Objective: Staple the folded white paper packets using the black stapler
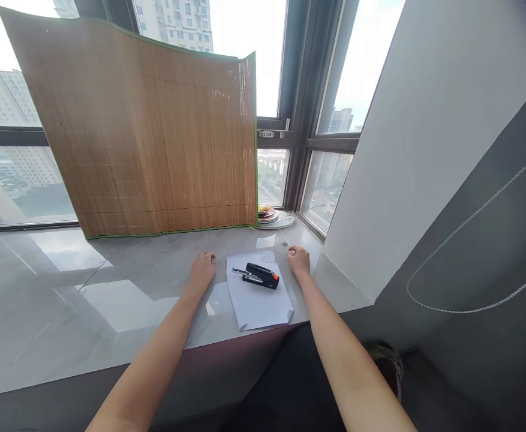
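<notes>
Black stapler [263,272], one, between two hands [202,270] [299,261]

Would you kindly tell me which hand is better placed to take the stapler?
Probably the right hand: it is nearer the black stapler, whose orange-marked end is on its side. The left hand lies somewhat farther off, left of the paper.

Stapler [263,273]: smooth plastic by its look, with a shiny metal rail [254,278] facing you
Paper [260,309]: matt, creased near your edge
Sill [155,258]: glossy, like polished stone tile, throwing window light back at you
Mat [155,144]: fine wood-like slats you see ribbed, low sheen
Wall [393,150]: smooth, matt white
Chain [451,312]: bumpy, beaded to your eye
</notes>
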Tool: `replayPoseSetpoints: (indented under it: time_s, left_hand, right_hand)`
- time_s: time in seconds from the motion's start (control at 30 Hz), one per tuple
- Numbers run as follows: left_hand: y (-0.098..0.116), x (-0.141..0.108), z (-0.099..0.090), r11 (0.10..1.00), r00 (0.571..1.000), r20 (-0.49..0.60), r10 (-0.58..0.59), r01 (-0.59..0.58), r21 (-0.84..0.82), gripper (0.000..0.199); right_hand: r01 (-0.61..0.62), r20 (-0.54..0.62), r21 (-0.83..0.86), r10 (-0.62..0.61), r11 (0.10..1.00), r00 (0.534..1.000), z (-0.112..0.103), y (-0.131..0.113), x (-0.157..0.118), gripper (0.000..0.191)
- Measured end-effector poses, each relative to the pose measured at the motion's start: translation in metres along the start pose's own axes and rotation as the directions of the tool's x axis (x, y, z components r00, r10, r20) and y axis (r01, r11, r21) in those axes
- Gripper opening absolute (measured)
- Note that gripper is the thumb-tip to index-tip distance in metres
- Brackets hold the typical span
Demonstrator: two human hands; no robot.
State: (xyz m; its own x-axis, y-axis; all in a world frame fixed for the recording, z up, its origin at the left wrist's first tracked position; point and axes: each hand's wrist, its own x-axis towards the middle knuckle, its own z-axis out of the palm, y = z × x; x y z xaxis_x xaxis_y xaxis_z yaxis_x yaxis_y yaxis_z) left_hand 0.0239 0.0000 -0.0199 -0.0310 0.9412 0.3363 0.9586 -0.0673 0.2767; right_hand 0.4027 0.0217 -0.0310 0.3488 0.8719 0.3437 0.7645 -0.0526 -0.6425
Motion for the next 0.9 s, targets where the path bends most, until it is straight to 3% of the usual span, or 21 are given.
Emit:
replayPoseSetpoints:
  time_s: [0.1,0.17,0.37,0.53,0.63,0.73,0.8,0.9]
  left_hand:
    - [-0.001,0.001,0.001,0.999,0.997,-0.074,-0.006,0.003,-0.036,0.024]
    - [-0.001,0.002,0.002,0.999,0.993,-0.118,-0.017,0.011,-0.052,0.031]
    - [-0.005,0.007,0.005,0.995,0.998,-0.036,0.056,-0.059,-0.077,0.038]
    - [-0.004,0.006,0.001,0.975,0.997,-0.065,0.043,-0.056,-0.216,0.031]
    - [0.006,0.006,0.001,0.886,0.992,-0.123,0.04,-0.092,-0.454,0.034]
    - [0.018,0.007,0.005,0.708,0.995,-0.09,0.053,-0.101,-0.699,0.036]
    - [0.023,0.006,0.009,0.601,0.997,-0.037,0.064,-0.068,-0.797,0.042]
    - [0.026,0.005,0.01,0.519,0.994,-0.021,0.103,-0.072,-0.852,0.052]
  right_hand:
    - [0.058,-0.031,0.036,-0.057,0.998,0.998,-0.009,-0.006,-0.023,0.03]
    - [0.107,-0.055,0.053,-0.104,0.993,0.993,-0.017,-0.014,-0.036,0.029]
    - [0.282,-0.036,0.215,-0.281,0.935,0.959,-0.031,-0.055,-0.071,0.029]
    - [0.392,0.033,0.328,-0.426,0.859,0.904,-0.029,-0.079,-0.098,0.032]
    - [0.426,0.141,0.262,-0.471,0.866,0.871,-0.026,-0.08,-0.104,0.032]
    - [0.444,0.265,0.184,-0.479,0.877,0.837,-0.02,-0.077,-0.107,0.045]
    - [0.446,0.309,0.16,-0.473,0.881,0.825,-0.017,-0.075,-0.107,0.045]
    - [0.426,0.317,0.158,-0.455,0.891,0.832,-0.014,-0.075,-0.107,0.035]
